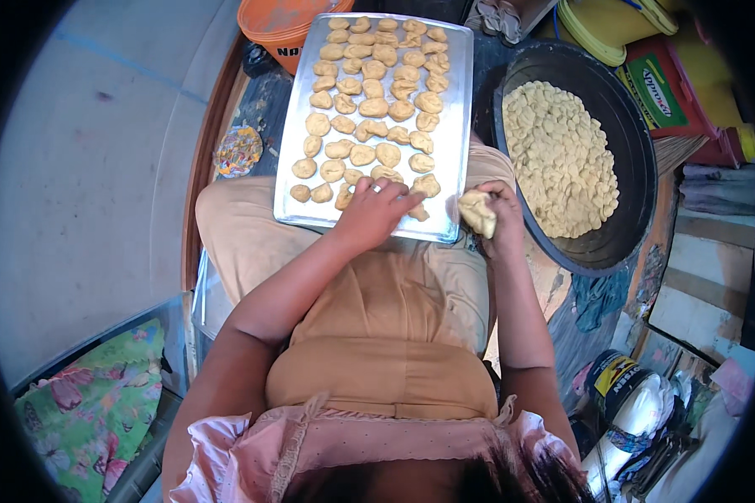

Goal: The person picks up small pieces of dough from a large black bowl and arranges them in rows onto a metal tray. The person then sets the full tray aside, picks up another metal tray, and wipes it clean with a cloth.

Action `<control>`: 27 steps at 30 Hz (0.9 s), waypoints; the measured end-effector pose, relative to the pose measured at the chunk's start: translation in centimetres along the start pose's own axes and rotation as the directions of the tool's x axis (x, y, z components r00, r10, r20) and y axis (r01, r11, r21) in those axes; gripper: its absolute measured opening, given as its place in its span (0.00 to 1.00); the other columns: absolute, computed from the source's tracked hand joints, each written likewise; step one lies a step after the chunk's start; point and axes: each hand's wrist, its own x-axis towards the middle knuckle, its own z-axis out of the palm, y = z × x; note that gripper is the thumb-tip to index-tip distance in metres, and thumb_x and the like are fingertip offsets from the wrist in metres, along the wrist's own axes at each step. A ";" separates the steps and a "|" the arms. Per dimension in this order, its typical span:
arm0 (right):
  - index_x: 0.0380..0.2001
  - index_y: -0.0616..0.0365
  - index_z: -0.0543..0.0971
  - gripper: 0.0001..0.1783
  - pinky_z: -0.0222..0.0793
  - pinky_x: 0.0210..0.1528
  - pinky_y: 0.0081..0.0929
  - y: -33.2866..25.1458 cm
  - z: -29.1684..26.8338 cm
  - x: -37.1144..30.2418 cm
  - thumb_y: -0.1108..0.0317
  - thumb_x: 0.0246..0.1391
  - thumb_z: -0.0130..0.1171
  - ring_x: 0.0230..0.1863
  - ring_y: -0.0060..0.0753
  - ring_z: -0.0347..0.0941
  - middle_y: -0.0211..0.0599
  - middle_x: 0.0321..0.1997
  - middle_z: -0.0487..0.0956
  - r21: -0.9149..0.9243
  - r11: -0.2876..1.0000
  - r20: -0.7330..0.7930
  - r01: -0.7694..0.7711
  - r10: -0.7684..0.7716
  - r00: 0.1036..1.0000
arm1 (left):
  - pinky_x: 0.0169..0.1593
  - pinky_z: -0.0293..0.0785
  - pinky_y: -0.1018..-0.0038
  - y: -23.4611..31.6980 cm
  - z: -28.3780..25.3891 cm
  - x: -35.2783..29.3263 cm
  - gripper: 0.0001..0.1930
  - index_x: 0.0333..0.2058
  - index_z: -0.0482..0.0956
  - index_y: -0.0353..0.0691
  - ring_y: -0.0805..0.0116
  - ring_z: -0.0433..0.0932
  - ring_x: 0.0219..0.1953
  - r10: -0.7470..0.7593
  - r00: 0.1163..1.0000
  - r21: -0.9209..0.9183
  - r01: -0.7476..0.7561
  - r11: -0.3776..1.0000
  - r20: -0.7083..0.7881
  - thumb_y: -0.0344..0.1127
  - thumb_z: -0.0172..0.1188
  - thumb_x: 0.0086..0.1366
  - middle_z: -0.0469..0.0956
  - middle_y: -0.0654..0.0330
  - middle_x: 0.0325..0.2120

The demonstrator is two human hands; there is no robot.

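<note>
A silver metal tray (pixel 450 168) rests across my lap, set with rows of small tan dough pieces (pixel 373 108). My left hand (pixel 376 215) lies over its near edge, fingers spread, the fingertips at the last row. One fingertip meets a dough piece (pixel 419 213) near the tray's right corner. Just right of that corner, my right hand (pixel 505 220) grips a larger pale lump of dough (pixel 478 213) between thumb and fingers. Beyond it stands a wide black basin (pixel 635 172) with a heap of small, pale dough pieces (pixel 560 155). My left palm covers part of the near row.
An orange bucket (pixel 281 33) stands behind the tray's far left corner. Yellow tubs (pixel 591 29) and a red container (pixel 664 92) crowd the basin's far side. A patterned round object (pixel 238 151) lies left of the tray, beside a pale panel (pixel 101 151).
</note>
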 end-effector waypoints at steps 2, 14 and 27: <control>0.34 0.63 0.72 0.09 0.76 0.37 0.32 -0.8 -0.6 0.5 0.73 0.50 0.44 0.33 0.37 0.76 0.44 0.33 0.76 0.187 0.982 -0.023 -0.019 0.023 0.999 | 0.47 0.59 0.67 -0.6 0.0 -0.3 0.18 0.44 0.78 0.49 0.66 0.70 0.43 0.211 0.977 0.072 -0.213 0.974 0.043 0.32 0.58 0.53 0.73 0.66 0.36; 0.29 0.50 0.67 0.10 0.64 0.31 0.26 -3.6 -1.6 1.1 0.62 0.54 0.57 0.31 0.26 0.66 0.26 0.29 0.67 0.548 0.833 0.230 -0.075 -0.064 0.971 | 0.46 0.61 0.70 1.1 0.4 0.8 0.12 0.39 0.78 0.45 0.68 0.71 0.42 0.183 0.978 0.118 -0.194 0.974 0.101 0.32 0.54 0.55 0.73 0.66 0.35; 0.45 0.58 0.73 0.20 0.69 0.37 0.28 0.7 -0.8 1.2 0.66 0.46 0.57 0.42 0.36 0.67 0.52 0.51 0.71 0.769 0.618 0.096 -0.163 0.141 0.985 | 0.48 0.60 0.62 -3.6 -3.9 -6.2 0.15 0.41 0.79 0.45 0.62 0.70 0.45 -0.170 0.985 0.115 0.173 0.978 -0.038 0.31 0.61 0.51 0.73 0.62 0.41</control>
